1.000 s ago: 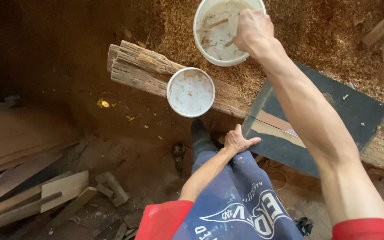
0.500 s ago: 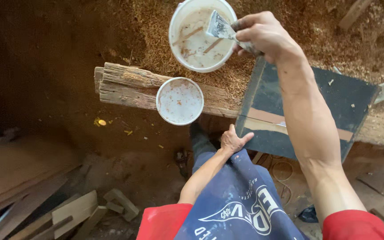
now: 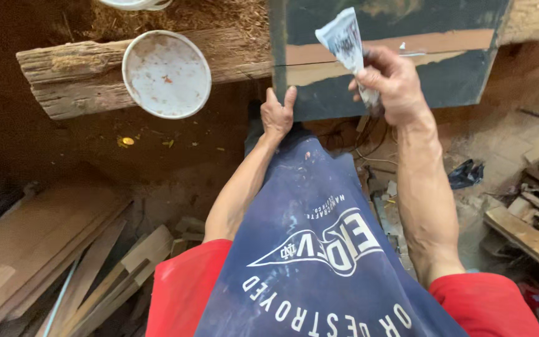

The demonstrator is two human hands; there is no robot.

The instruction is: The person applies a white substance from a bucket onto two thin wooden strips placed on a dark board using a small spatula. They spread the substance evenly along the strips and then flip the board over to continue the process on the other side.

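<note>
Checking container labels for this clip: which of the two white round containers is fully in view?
The white tub resting on the weathered wooden beam, left of the left hand, its speckled inside showing. The other container is cut off by the top edge.

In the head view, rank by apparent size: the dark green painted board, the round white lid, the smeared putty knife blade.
1. Dark green painted board, cropped by the frame.
2. Round white lid.
3. Smeared putty knife blade, in the right hand.

no packages, labels, signs or screens in view, only white lettering on a blue apron (image 3: 319, 249)
</note>
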